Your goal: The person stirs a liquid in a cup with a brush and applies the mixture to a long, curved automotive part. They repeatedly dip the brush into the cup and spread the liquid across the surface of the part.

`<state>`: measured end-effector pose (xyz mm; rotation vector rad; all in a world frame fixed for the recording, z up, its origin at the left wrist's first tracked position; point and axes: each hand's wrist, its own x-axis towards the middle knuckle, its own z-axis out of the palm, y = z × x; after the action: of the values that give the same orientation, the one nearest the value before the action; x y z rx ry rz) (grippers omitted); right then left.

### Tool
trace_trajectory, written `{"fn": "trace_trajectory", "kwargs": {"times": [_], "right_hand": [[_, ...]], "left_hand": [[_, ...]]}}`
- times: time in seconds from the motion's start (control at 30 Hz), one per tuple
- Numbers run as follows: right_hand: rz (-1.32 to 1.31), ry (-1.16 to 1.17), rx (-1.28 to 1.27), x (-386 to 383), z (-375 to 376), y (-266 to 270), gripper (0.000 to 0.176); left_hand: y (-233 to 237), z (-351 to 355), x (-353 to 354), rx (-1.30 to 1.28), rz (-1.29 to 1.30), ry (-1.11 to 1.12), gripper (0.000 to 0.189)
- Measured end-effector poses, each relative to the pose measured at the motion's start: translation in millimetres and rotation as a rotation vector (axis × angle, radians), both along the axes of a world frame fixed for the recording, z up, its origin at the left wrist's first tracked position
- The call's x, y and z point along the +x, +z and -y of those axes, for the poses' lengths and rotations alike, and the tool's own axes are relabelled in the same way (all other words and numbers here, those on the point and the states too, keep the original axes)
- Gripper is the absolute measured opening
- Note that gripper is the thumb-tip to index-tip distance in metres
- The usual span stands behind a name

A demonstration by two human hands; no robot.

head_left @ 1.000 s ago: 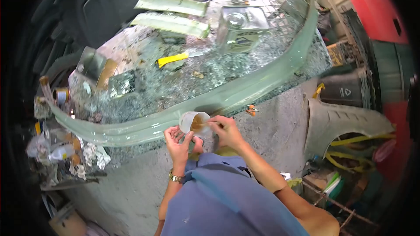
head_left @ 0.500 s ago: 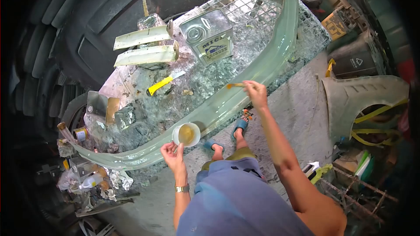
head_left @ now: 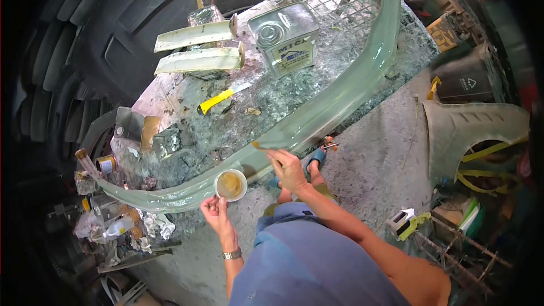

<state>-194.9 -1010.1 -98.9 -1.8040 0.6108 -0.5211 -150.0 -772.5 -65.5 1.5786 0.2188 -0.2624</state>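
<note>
My left hand (head_left: 219, 219) pinches the side of a small white cup (head_left: 244, 183), its mouth turned up and an amber liquid (head_left: 229, 185) inside. The cup overlaps the near edge of a long, curved, glossy pale-green moulded piece (head_left: 323, 114) in this view. My right hand (head_left: 290, 171) is closed on the handle of a small brush (head_left: 258, 146). Its amber-coloured bristles point left, close over the green piece, just up and right of the cup.
On the resin-stained table (head_left: 187, 99) stand a square metal can (head_left: 286, 34), two cream-coloured strips (head_left: 199, 59) and a yellow utility knife (head_left: 218, 101). A small labelled tin (head_left: 105, 164) sits at the left end. A grey fender-like panel (head_left: 447, 130) stands on the right.
My right hand has brought the brush left and nearer to me, toward the cup. My left hand and the cup have shifted slightly left. The camera view has shifted a little.
</note>
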Motion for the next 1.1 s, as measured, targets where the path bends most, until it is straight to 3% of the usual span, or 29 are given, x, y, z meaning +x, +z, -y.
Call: {"fn": "trace_trajectory", "kwargs": {"times": [0.07, 0.13, 0.23, 0.3, 0.4, 0.47, 0.53, 0.77, 0.87, 0.93, 1.0, 1.1], "right_hand": [[-0.026, 0.070, 0.080, 3, -6, -9, 0.018], [0.009, -0.070, 0.228, 3, 10, -38, 0.017], [-0.041, -0.264, 0.188, -4, 41, -38, 0.018], [-0.042, -0.356, -0.090, -10, 43, -21, 0.020], [-0.160, -0.314, -0.208, -12, 19, -13, 0.023], [-0.105, -0.160, -0.189, -6, -12, -20, 0.032], [-0.126, -0.003, -0.341, 7, -49, -36, 0.036], [-0.151, 0.044, -0.255, 23, -100, -33, 0.031], [-0.106, 0.125, -0.153, 18, -97, -27, 0.027], [-0.051, 0.322, 0.018, 21, -97, -25, 0.025], [-0.020, 0.285, 0.034, 22, -72, -38, 0.025], [-0.101, 0.031, 0.072, 7, -16, -42, 0.025]], "left_hand": [[1, -7, 2, 0.014, 0.017, -0.004, 0.030], [-2, -19, 4, 0.006, 0.012, -0.015, 0.030], [-6, -35, 6, -0.013, -0.016, 0.005, 0.034], [-6, -45, 8, -0.020, -0.026, 0.004, 0.034], [-2, -62, 14, -0.009, -0.021, 0.014, 0.034], [0, -76, 16, 0.011, -0.015, 0.023, 0.034], [-1, -89, 17, 0.030, -0.006, 0.014, 0.034], [4, -111, 17, 0.081, 0.030, 0.035, 0.028], [-2, -108, 18, 0.057, 0.024, 0.014, 0.028], [-2, -103, 20, 0.053, 0.028, 0.011, 0.028], [-1, -100, 22, 0.028, 0.026, -0.014, 0.028], [4, -98, 25, 0.015, 0.018, -0.021, 0.028]]}}
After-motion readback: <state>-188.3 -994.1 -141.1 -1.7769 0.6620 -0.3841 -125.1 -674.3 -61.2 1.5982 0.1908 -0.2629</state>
